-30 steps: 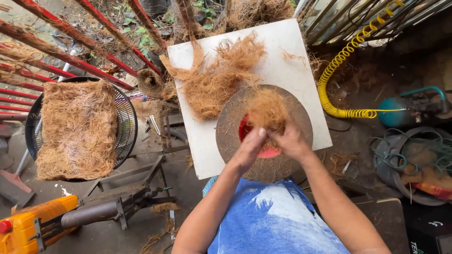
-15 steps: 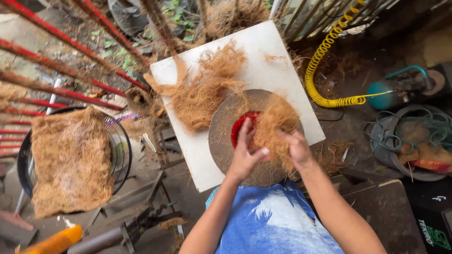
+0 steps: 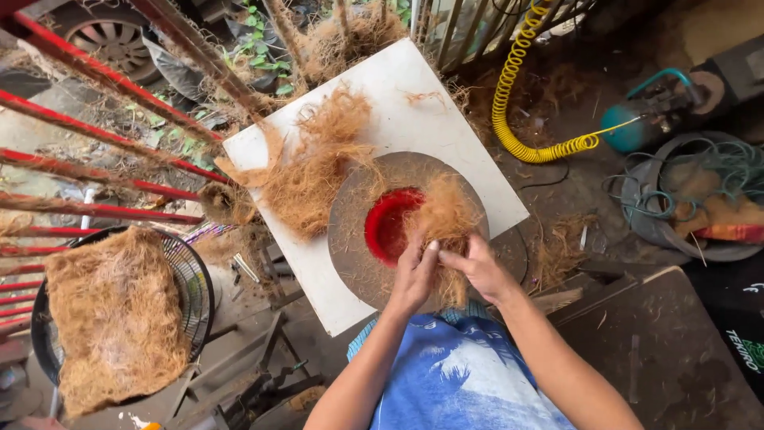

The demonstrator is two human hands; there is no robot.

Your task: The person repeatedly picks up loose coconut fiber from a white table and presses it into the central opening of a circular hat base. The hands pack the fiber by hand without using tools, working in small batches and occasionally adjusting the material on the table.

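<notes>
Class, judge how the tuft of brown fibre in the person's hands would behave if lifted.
The fibre tuft looks loose and wispy, so probably floppy and light. Strands stray across the white board, so it would likely shed. Both hands, left hand and right hand, pinch it.

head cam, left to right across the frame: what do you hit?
Coir mat on a round fan grille → loose fibre pile → red bowl → left hand → right hand → yellow coiled hose → tub of green cord.
</notes>
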